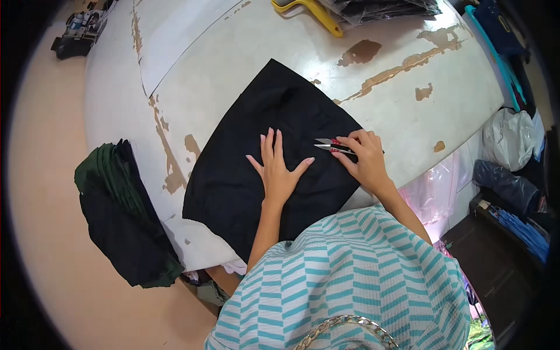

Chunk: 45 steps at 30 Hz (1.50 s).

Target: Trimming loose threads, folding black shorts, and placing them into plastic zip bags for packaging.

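Observation:
A black piece of fabric (236,175) lies spread on a worn white table (245,39) in front of me. My left hand (278,170) rests flat on the fabric with its fingers spread, holding nothing. In my right hand (365,157), near the fabric's right edge, is a pair of thread snips (334,146) with red and black grips. The snips' blades point left, towards my left hand, and are slightly apart over the cloth.
Folded dark green and black garments (127,218) hang over the table's left edge. A yellow handle (319,15) lies at the far side beside plastic-wrapped dark packets (380,11). Right of the table are a clear plastic bag (509,138) and a dark box (492,258).

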{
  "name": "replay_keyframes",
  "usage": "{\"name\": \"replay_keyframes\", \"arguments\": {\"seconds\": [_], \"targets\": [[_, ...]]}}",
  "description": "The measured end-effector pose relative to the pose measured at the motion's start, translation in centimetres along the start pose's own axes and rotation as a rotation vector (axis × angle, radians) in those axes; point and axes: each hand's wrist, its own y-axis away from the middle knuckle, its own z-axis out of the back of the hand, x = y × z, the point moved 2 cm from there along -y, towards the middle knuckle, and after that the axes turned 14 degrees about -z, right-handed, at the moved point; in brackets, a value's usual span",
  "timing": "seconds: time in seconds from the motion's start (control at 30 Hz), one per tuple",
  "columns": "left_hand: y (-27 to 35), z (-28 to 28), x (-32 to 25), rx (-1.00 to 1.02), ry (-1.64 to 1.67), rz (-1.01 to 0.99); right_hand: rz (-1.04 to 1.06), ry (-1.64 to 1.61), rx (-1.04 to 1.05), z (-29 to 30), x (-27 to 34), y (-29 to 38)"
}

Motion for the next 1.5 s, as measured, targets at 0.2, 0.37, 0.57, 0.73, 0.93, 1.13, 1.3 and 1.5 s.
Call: {"name": "replay_keyframes", "arguments": {"seconds": [0.2,0.37,0.57,0.73,0.93,1.13,1.3,1.5], "targets": [[0.9,1.0,0.4,0.066,-0.066,0.051,-0.049,-0.059,-0.017,0.8,-0.1,-0.2],[0.4,2.5,1.1,-0.008,0.083,0.146,-0.286,0.052,-0.279,3.3,-2.4,-0.7],[-6.5,4.1,-0.8,-0.267,0.078,-0.269,-0.334,0.214,-0.4,5.6,-6.1,-1.2],[-10.6,0.5,-2.4,-0.154,-0.08,-0.58,-0.301,0.221,-0.399,5.3,-5.9,-1.3],[-9.6,-0.3,-1.6,-0.296,0.075,-0.638,-0.302,0.195,-0.398,5.4,-6.1,-1.4],[-5.0,5.3,-0.3,-0.295,0.27,-0.55,-0.326,0.174,-0.387,5.5,-6.5,-1.2],[0.8,8.3,2.8,0.182,0.072,-0.358,-0.316,0.174,-0.398,5.4,-5.7,-1.6],[-4.0,9.2,-0.4,-0.273,-0.015,-0.077,-0.316,0.296,-0.453,5.2,-4.6,-0.8]]}}
